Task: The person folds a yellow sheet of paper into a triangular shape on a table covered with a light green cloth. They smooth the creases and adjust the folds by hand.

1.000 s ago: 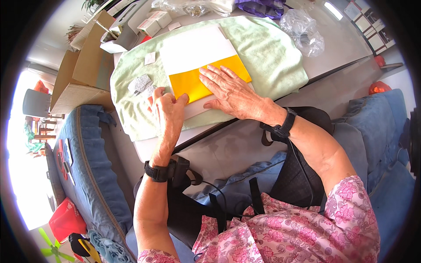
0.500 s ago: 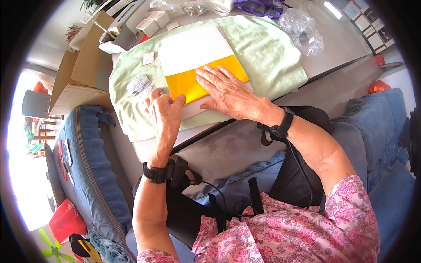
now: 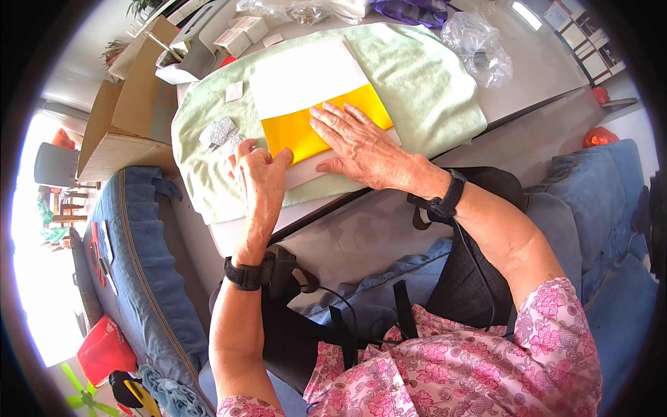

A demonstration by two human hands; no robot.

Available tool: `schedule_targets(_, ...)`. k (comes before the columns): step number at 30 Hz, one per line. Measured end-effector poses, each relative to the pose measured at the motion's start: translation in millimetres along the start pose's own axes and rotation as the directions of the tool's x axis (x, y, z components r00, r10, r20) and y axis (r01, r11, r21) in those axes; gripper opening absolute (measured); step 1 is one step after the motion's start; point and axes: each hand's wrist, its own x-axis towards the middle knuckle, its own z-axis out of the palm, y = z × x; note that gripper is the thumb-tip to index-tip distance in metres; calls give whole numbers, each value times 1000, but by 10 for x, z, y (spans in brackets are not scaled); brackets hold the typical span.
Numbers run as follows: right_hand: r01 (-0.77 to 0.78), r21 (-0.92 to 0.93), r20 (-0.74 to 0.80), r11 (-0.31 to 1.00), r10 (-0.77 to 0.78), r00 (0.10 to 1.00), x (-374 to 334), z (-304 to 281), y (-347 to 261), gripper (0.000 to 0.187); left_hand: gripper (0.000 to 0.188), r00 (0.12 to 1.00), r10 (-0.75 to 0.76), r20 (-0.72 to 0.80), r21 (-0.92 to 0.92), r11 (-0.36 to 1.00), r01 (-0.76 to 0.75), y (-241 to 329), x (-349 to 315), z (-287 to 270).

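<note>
A white sheet (image 3: 306,73) lies flat on a pale green towel (image 3: 410,76), with a bright yellow band (image 3: 295,133) across its nearer part and a white strip showing below. My right hand (image 3: 358,142) rests flat on the yellow, fingers stretched out and slightly apart. At the yellow's near left corner, my left hand (image 3: 262,170) is closed, its thumb touching that corner. The left fingers are curled, and what they hold, if anything, is hidden. Just beyond them sits a crumpled silvery-white wad (image 3: 219,132). A small white square (image 3: 234,92) lies farther off on the towel.
The towel covers part of a white table (image 3: 535,87). Small boxes (image 3: 242,36), a grey holder (image 3: 191,62) and clear plastic bags (image 3: 478,52) stand toward the back. An open cardboard box (image 3: 128,125) is at the left, beside a blue padded seat (image 3: 149,257).
</note>
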Motion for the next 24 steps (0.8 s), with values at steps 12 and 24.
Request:
schedule_targets(12, -20, 77, -7, 997, 20, 1000, 44, -56, -19, 73, 31, 999, 14, -29, -43, 999, -16, -69, -11, 26)
schedule_targets(24, -60, 163, -94, 985, 76, 993, 70, -27, -14, 49, 30, 999, 15, -37, -49, 999, -17, 21, -46, -29)
